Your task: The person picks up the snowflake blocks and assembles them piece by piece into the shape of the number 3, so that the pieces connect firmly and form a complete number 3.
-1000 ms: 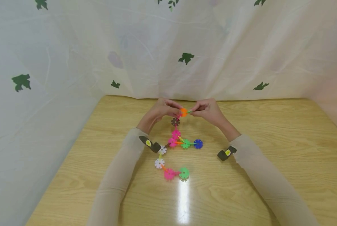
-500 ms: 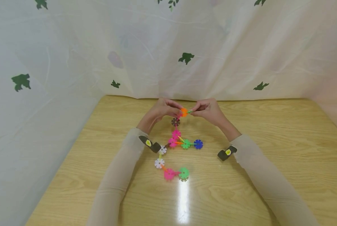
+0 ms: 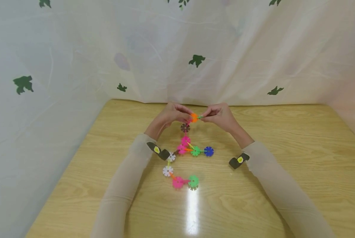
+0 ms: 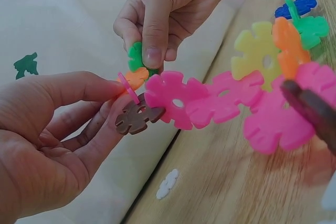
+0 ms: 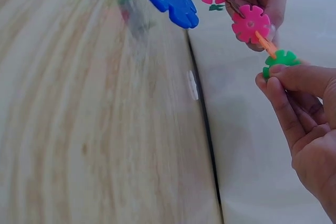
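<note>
We have most of a chain of snowflake discs (image 3: 185, 150) already joined; it runs from the counter (image 3: 284, 148) at the lower centre of the head view up to our hands at the frame's middle. Our left hand (image 3: 171, 116) pinches the orange disc (image 3: 194, 117) at the chain's top end between thumb and fingers. Our right hand (image 3: 220, 115) pinches a green disc (image 5: 281, 60) against that orange one. We judge this piece is being slotted on and is not yet clearly seated. No loose discs show on the counter.
</note>
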{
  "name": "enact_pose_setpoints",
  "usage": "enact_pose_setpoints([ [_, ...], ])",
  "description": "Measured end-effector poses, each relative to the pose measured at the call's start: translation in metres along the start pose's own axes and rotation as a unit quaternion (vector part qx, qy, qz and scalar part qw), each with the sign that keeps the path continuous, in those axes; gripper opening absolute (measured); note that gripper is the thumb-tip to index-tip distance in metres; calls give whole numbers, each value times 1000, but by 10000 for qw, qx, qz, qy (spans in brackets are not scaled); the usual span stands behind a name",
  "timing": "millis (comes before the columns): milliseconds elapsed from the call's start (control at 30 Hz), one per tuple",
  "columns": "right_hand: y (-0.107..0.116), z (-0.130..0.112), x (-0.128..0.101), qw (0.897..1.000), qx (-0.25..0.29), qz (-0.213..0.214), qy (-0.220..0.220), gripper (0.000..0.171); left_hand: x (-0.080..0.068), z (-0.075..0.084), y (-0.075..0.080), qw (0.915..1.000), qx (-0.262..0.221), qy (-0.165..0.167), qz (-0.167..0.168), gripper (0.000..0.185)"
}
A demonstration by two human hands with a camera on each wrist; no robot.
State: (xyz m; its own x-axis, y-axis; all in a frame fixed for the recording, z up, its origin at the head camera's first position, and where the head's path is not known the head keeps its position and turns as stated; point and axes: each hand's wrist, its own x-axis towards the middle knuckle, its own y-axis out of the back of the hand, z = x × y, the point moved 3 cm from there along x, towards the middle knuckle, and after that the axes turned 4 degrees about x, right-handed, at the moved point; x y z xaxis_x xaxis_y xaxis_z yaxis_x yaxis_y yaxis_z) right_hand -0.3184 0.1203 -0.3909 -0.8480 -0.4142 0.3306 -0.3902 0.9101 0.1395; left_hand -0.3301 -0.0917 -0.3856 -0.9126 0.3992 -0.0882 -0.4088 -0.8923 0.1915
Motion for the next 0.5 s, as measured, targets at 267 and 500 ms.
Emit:
enact_pose_setpoints([
  [267,-1,-6,1,9999,-98,64,-10,7,-1,5,0,9999,-113,-69,-65,25],
  [500,0,-5,2,9996,-264,62,-115,6,-1,4,1,9998,-97,111,-117,26],
])
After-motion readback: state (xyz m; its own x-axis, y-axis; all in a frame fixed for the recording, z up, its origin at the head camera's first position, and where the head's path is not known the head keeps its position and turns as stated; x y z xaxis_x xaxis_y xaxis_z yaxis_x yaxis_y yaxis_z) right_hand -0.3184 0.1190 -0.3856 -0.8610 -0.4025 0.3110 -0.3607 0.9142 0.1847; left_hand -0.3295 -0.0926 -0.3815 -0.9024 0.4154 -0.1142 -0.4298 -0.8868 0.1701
